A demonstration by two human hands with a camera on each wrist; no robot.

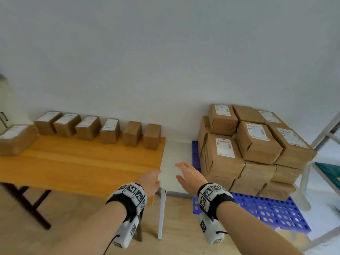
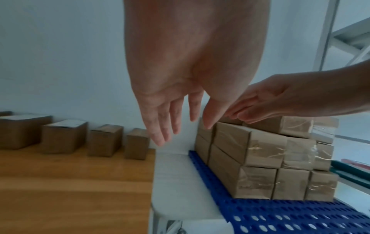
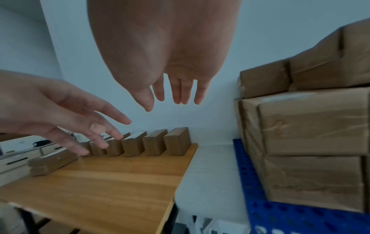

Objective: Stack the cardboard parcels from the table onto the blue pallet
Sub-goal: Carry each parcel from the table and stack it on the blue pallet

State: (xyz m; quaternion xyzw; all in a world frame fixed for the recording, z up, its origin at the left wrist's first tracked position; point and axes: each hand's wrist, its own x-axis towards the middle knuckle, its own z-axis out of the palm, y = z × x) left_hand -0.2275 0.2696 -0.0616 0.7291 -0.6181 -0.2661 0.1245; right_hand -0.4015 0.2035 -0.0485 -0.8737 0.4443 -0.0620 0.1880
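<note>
Seven parcels (image 1: 152, 136) on wooden table (image 1: 82, 162), six in row at wall, one at far left; stack (image 1: 257, 144) on blue pallet (image 1: 266, 208) three layers, top layer uneven; left hand (image 1: 150, 181), right hand (image 1: 191, 175) both empty, fingers loose, between table and pallet; risk: added parcel on tilted top slides off, or stack nudged.

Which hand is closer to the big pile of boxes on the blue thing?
Right hand: beside the stacked parcels. Left hand is farther, at the table's corner.
</note>
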